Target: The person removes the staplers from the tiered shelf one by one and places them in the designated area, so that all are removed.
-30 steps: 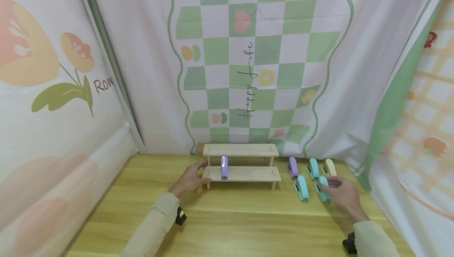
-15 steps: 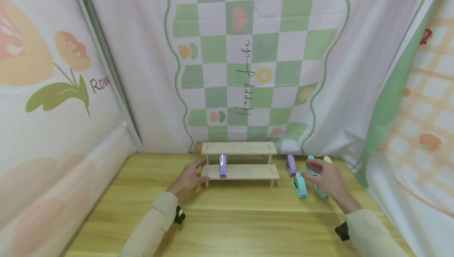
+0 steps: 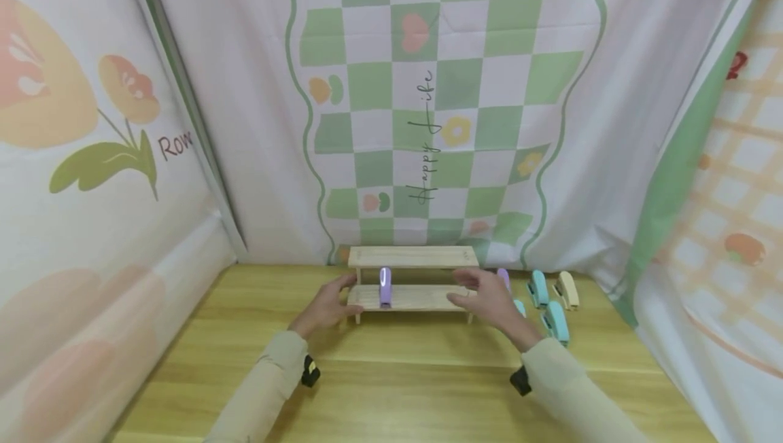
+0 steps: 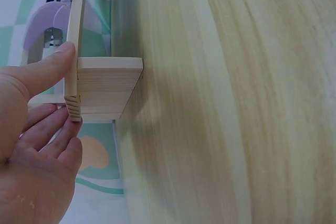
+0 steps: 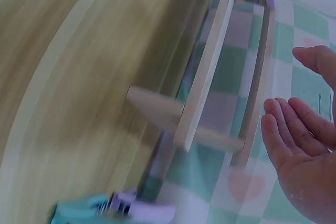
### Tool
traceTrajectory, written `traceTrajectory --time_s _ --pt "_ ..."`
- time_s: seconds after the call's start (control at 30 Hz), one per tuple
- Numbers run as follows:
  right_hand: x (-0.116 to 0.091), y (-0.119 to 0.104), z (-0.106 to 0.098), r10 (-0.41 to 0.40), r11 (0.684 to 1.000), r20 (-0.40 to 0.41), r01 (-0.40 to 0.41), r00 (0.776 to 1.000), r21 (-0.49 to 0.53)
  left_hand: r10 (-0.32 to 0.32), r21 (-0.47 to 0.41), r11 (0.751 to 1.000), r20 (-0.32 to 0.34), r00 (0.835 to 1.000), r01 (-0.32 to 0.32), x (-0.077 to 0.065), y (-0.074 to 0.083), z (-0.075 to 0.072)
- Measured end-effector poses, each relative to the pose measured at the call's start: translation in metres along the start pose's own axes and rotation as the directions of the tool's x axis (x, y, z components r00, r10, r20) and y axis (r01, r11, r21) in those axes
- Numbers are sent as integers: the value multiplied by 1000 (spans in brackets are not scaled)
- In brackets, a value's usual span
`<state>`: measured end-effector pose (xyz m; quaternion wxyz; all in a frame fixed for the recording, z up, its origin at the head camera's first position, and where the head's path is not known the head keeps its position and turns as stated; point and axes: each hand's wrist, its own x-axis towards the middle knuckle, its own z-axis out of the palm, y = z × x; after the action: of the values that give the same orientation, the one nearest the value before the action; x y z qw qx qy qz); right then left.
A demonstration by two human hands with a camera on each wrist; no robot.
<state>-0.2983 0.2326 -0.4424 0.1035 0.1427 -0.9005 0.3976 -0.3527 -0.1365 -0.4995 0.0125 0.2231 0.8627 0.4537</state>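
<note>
A two-tier wooden shelf point(image 3: 422, 299) stands at the back of the table. One purple stapler point(image 3: 385, 287) sits on its lower tier, left of the middle. My left hand point(image 3: 325, 305) grips the left end of that lower board, thumb on one face and fingertips at the other, as the left wrist view shows. At the shelf's right end hovers my right hand point(image 3: 489, 299), fingers loosely curved and holding nothing. It partly hides a second purple stapler point(image 3: 503, 276) and a turquoise stapler point(image 3: 520, 307) on the table.
Farther right on the table point(image 3: 391, 388) stand two more turquoise staplers, one at the back point(image 3: 537, 289) and one in front point(image 3: 555, 323), beside a cream stapler point(image 3: 567, 290). A checked curtain point(image 3: 416, 123) hangs right behind the shelf; printed cloth walls enclose both sides.
My right hand has left the front right turquoise stapler and travelled left, empty, to the shelf's right end. The left hand keeps its grip on the shelf.
</note>
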Motion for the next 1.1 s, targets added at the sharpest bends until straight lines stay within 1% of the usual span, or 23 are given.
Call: traceTrajectory --time_s 0.27,0.37,0.43,0.53,0.67,0.73,0.93,1.0,1.1 --pt "22 -35 53 27 996 55 -32 998 85 -5 15 1000 3 1000 5 0 -1 2" --pt "30 -44 72 45 991 48 -50 998 123 -22 17 1000 0 1000 22 0 1 3" --pt "33 -48 84 44 988 36 -49 998 146 -26 17 1000 -3 1000 26 -1 1 4" --pt "37 -51 98 59 983 12 -60 998 173 -18 17 1000 0 1000 18 -1 -1 5" --pt "41 -54 113 86 979 -40 -77 995 191 -8 5 1000 5 1000 8 -1 -3 5" --pt "42 -57 119 96 976 -68 -81 993 203 -15 -3 1000 9 1000 15 -1 -3 4" --pt "49 -61 134 114 974 -162 -78 980 212 -5 19 1000 9 1000 5 -2 -2 3" --pt "50 -62 137 133 972 -178 -93 975 217 -1 25 1000 4 1000 1 -1 -2 3" --pt "51 -64 138 154 963 -176 -107 972 248 -3 20 1000 -3 1000 3 0 -2 2"
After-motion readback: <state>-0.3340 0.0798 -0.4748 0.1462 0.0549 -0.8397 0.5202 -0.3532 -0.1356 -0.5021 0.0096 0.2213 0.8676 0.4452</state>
